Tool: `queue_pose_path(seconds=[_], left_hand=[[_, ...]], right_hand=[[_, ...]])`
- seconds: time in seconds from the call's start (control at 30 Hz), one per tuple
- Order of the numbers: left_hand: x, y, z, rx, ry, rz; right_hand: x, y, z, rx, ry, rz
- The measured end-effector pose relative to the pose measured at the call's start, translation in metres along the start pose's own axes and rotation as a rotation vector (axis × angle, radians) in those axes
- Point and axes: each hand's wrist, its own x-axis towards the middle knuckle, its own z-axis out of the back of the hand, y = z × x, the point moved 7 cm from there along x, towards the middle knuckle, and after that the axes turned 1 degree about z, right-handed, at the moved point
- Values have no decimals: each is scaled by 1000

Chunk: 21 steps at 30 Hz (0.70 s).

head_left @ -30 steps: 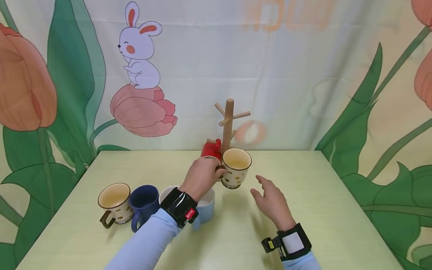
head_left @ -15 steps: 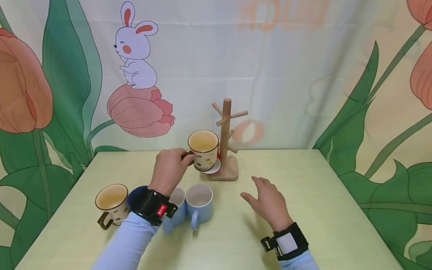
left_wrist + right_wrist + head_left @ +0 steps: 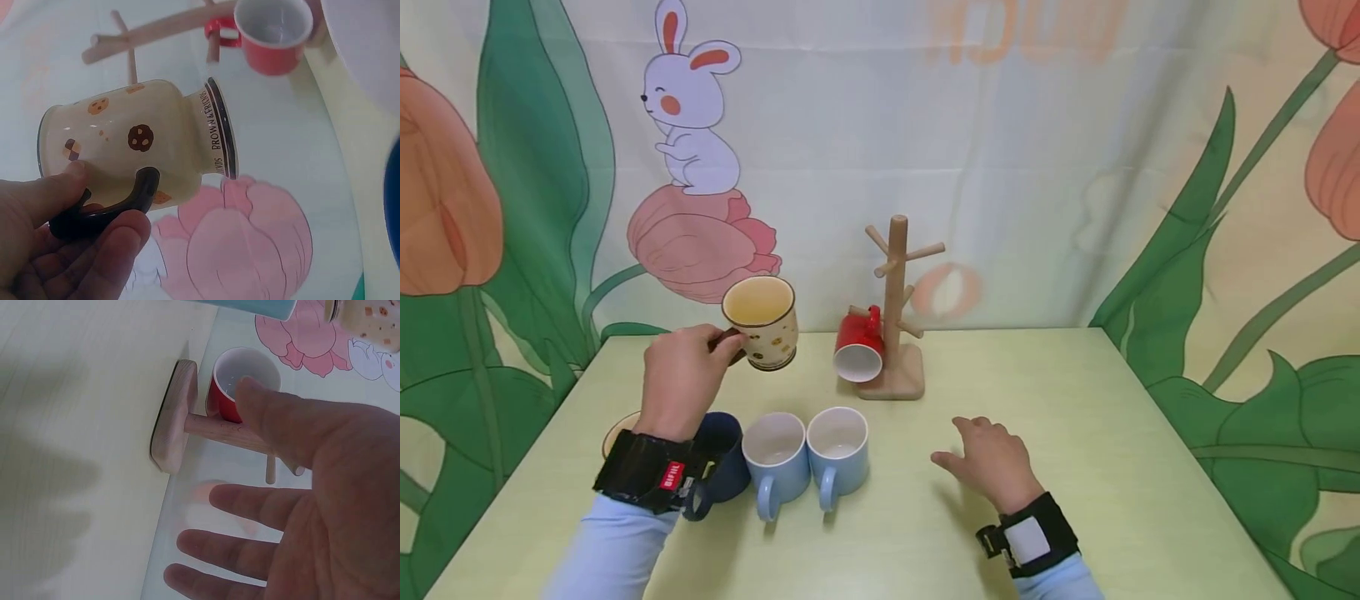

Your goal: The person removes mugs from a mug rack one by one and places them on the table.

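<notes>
Pinching the dark handle of a cream cookie-print mug [image 3: 762,322] between thumb and curled fingers [image 3: 94,244], our left hand [image 3: 681,379] holds it in the air above the far left part of the table [image 3: 1112,467], mouth upward and slightly tilted. We see it well left of the wooden mug tree [image 3: 895,308] and apart from it.

Our right hand [image 3: 992,458] hovers low over the table near the front, palm down, fingers [image 3: 250,506] spread and relaxed, gripping nothing.

Below the left wrist, a row of mugs stands on the table: a dark blue mug [image 3: 722,458], partly hidden by the black wrist strap, then two light blue mugs [image 3: 775,454] [image 3: 838,446] side by side and touching, handles toward us. At the row's left end, the rim of another cream mug [image 3: 617,425] peeks out behind the wrist.

On the tree, a red mug [image 3: 859,350] hangs by its handle from a low peg, mouth tipped down toward us. The upper pegs are bare. Behind the table hangs a backdrop [image 3: 685,125] printed with a rabbit and tulips.
</notes>
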Motion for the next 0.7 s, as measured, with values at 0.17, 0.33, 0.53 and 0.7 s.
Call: queue_pose_path(seconds=[0.17, 0.33, 0.53, 0.7], left_hand=[[-3, 28, 26, 52, -83, -32], [-6, 56, 48, 75, -156, -10], [-13, 89, 67, 133, -155, 97], [-25, 125, 75, 208, -128, 218]], right_hand=[[-2, -2, -2, 0, 23, -16], [-2, -2, -2, 14, 38, -22], [-3, -4, -2, 16, 39, -22], [-4, -7, -1, 21, 42, -29]])
